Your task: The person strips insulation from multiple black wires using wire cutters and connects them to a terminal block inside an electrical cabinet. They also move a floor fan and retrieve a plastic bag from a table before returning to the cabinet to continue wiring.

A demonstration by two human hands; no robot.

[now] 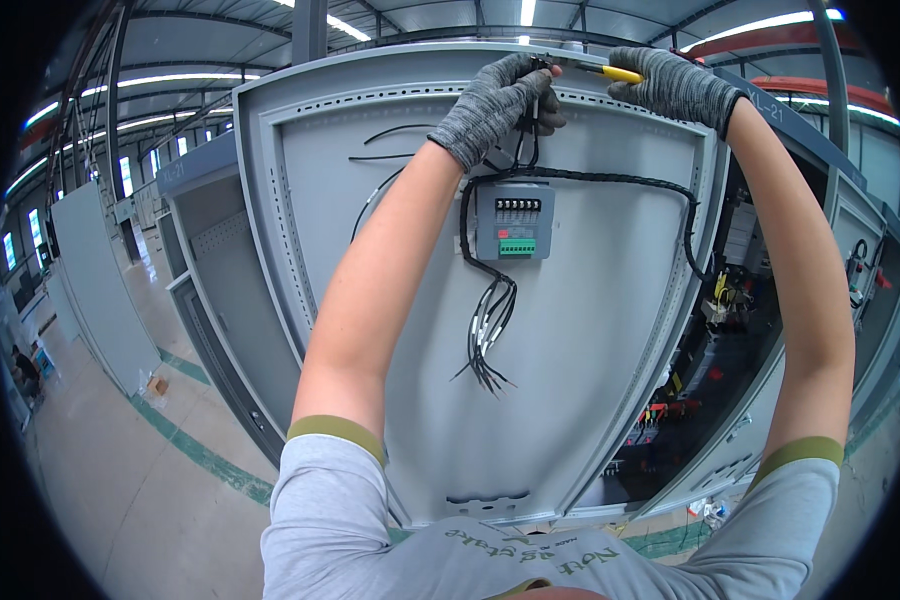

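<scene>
Both my arms reach up to the top of a grey cabinet door's inner side (pixel 570 380). My right hand (pixel 675 85), in a grey knitted glove, is closed round the yellow handle of a screwdriver (pixel 622 74). The shaft points left toward my left hand's fingertips. My left hand (pixel 495 105), gloved too, pinches a small black part with wires (pixel 542 64), mostly hidden by the fingers. Black wires run down from it to a wrapped wire harness (pixel 610 178). Under the harness sits a grey module (pixel 513 222) with a black terminal strip and a green connector.
A bundle of loose black wire ends (pixel 487 335) with white sleeves hangs below the module. Several single wires (pixel 380 157) stick out left of my left forearm. At right the open cabinet interior (pixel 710 340) holds wiring and components. Another grey cabinet (pixel 220 250) stands at left.
</scene>
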